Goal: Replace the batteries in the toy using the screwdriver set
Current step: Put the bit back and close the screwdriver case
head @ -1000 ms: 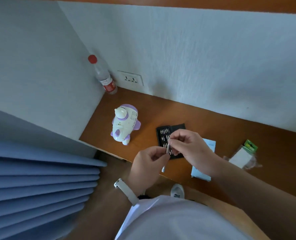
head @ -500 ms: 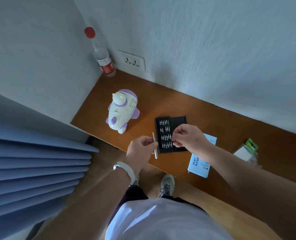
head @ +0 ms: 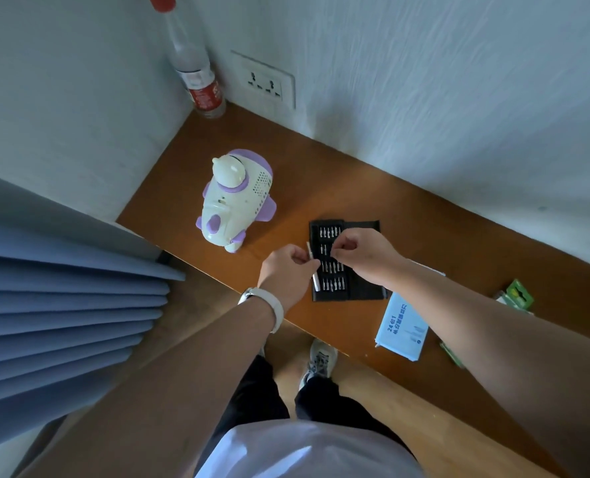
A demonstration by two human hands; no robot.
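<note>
1. A black case point(head: 331, 286) lies open on the brown surface point(head: 373, 174). Its left half holds four rows of small metal bits point(head: 329, 232), each standing in its slot. Its right half is a plain flap.
2. The left hand point(head: 285, 270) grips a thin silver screwdriver point(head: 316, 284) at the case's left edge. The tool's long axis runs along that edge, one end toward the wall and the other toward the person.
3. The right hand point(head: 366, 253) hovers over the case's second row with thumb and forefinger pinched together. Whether a bit sits between them cannot be told.
4. The white and purple toy point(head: 235, 201) stands upright on the surface left of the case and a little farther back, apart from it. Its rounded nose points up, and a grille of small holes shows on its side.
5. A blue and white box point(head: 402, 326) lies just right of the case's near corner. "24" can be read on it; the other characters cannot.
6. A green packet point(head: 520, 294) lies well right of the case, its print too small to read.
7. Far behind the case, in the corner, stands a clear bottle point(head: 197, 74) with a red cap and red label; the label's writing is illegible.
</note>
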